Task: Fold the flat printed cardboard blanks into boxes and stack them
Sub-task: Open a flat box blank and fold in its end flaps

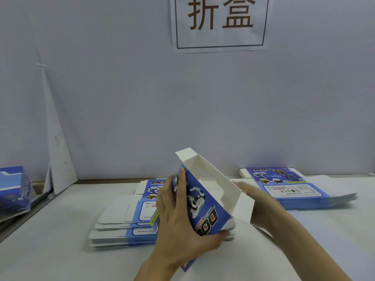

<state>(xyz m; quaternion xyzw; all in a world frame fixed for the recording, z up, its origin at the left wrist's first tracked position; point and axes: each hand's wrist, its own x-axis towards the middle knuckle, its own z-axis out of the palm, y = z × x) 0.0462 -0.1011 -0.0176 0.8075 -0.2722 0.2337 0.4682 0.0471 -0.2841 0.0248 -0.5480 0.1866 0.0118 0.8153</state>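
Gripping the half-opened box at centre frame, the left hand wraps thumb and fingers round its blue panel. The right hand sits behind the white flap, fingertips hidden, its hold impossible to tell. Squeezing too hard could crease the panel or flatten it onto the flat blanks beneath.

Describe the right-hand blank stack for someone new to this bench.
Below the wall sign lies the white table. At its far right, by the wall, sits a fanned stack of flat blanks. Unlike the centre stack, half hidden behind the held box, its printed top shows plainly.
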